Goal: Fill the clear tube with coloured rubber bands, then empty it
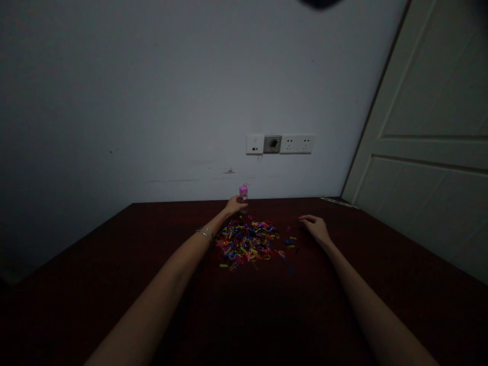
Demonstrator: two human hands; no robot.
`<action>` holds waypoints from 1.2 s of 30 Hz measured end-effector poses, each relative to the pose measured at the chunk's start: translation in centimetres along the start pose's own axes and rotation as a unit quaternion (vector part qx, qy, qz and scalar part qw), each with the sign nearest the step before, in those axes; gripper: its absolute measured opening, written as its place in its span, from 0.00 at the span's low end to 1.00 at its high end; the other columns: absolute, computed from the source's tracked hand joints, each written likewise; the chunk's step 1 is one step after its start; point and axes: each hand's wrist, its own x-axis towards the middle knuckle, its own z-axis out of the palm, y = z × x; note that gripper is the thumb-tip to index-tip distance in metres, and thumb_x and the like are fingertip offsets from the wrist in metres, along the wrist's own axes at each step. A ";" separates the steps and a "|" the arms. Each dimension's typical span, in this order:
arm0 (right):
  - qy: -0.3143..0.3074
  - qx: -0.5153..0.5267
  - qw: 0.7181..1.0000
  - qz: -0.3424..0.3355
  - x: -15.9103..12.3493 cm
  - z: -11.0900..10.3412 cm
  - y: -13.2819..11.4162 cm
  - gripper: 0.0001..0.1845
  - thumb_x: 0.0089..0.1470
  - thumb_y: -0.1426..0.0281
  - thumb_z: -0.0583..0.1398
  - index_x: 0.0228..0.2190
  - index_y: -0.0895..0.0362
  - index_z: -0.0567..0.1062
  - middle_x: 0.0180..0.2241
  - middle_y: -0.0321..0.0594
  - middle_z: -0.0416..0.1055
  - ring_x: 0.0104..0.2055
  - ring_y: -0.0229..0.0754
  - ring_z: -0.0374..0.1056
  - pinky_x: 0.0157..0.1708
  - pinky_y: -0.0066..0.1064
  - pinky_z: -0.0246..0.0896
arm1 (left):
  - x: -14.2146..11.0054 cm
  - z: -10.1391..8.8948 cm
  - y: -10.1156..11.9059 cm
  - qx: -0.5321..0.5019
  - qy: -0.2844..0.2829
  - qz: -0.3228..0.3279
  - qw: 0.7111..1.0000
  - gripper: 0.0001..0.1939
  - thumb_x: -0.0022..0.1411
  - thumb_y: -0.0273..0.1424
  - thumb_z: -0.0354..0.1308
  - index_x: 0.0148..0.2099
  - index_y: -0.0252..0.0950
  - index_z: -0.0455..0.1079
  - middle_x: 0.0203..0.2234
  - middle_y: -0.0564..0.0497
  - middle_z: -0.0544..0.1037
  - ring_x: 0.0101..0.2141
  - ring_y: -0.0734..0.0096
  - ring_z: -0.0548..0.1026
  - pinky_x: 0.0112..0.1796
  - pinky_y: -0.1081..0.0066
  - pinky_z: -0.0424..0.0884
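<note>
My left hand (pixel 234 205) is closed around a small clear bottle (pixel 244 196) with a pink cap and a pink loop on top. The bottle is upright at the far side of the table, behind a pile of colourful small rubber bands (pixel 247 241). To the right of the pile, my right hand (pixel 314 225) rests low over the table with its fingers stretched toward the left. Nothing shows between those fingers. A few loose bands (pixel 290 242) lie between the pile and this hand.
The dark red-brown table (pixel 244 315) meets a pale wall with sockets and a switch (pixel 281 144). A thin patterned strip (pixel 338 203) lies at the table's far right edge. A panelled white door (pixel 427 152) stands on the right.
</note>
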 end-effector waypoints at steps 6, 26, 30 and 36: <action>0.008 -0.006 1.000 -0.020 0.2 0.0 0.2 0.16 0.40 0.64 0.56 0.29 0.60 0.78 0.28 0.43 0.76 0.29 0.44 0.70 0.26 0.30 0.62 | 1.0 0.2 -1.0 0.010 0.007 0.005 1.000 0.14 0.42 0.26 0.63 0.34 0.29 0.69 0.26 0.50 0.73 0.29 0.72 0.71 0.35 0.71 0.67; 0.008 0.003 1.000 -0.009 0.1 0.2 -0.1 0.15 0.39 0.65 0.57 0.29 0.59 0.78 0.26 0.42 0.76 0.26 0.42 0.70 0.27 0.30 0.63 | -1.2 0.0 -1.6 -0.054 0.017 -0.073 0.996 0.42 0.34 0.24 0.67 0.54 0.28 0.56 0.35 0.45 0.73 0.30 0.70 0.72 0.31 0.73 0.67; 0.005 -0.025 0.999 -0.033 0.3 0.1 0.2 0.14 0.40 0.66 0.57 0.28 0.58 0.79 0.26 0.42 0.76 0.29 0.43 0.71 0.32 0.31 0.64 | -2.8 -1.2 -1.9 -0.129 0.095 -0.093 0.983 0.39 0.38 0.23 0.65 0.54 0.29 0.58 0.37 0.43 0.73 0.30 0.72 0.72 0.30 0.74 0.67; -0.015 -0.079 0.996 -0.047 0.8 0.3 0.5 0.14 0.40 0.65 0.57 0.28 0.57 0.79 0.30 0.43 0.77 0.35 0.47 0.71 0.38 0.34 0.63 | -5.7 -2.9 -2.0 -0.271 0.247 -0.132 0.921 0.19 0.47 0.24 0.54 0.44 0.30 0.67 0.29 0.48 0.74 0.26 0.77 0.71 0.27 0.77 0.65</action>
